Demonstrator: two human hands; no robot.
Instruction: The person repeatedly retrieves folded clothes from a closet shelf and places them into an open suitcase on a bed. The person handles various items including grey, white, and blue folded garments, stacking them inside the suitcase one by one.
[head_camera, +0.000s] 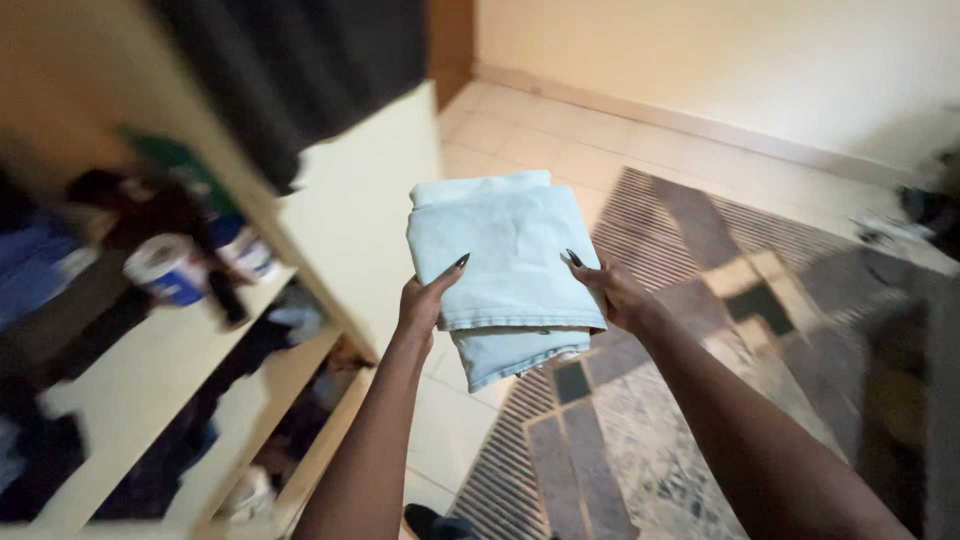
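- a folded pale blue garment (505, 265), likely light denim, is held up in the air in front of the person, over the tiled floor (530, 135) and the near edge of a patterned rug (690, 330).
- the garment is folded into a thick, roughly square stack; a stitched hem runs along its lower edge, and a second layer hangs out below it, slightly crooked.
- the left hand (425, 300) grips the garment's lower left edge, thumb on top with a long dark nail, the other fingers hidden beneath the cloth.
- the right hand (615, 290) grips the lower right edge the same way, thumb pressed on top, dark nail showing.
- both forearms reach up from the bottom of the view, and the garment is stretched flat between them.
- to the left stands an open wooden wardrobe (170, 370) with cream shelves, blurred; dark clothes lie heaped on its shelves.
- a white and blue tub (165, 268) sits on the upper shelf, beside a second small container (245, 250).
- a dark cloth (300, 70) hangs over the wardrobe's top.
- the rug has grey stripes and square patches.
- a cream wall (720, 55) with a skirting board runs along the far side.
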